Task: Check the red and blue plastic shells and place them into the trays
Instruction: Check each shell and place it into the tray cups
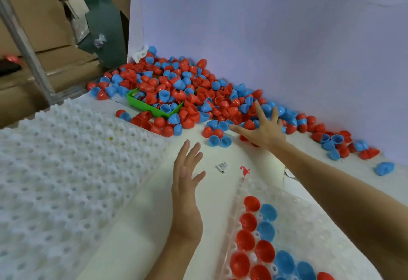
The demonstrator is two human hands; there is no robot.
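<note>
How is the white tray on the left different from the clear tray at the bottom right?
The white tray on the left is opaque and shows no shells in its pockets; the clear tray at the bottom right is see-through and already holds red shells and blue shells. The white tray lies beside the left hand, the clear tray under the right forearm. Both have rows of round pockets.
</note>
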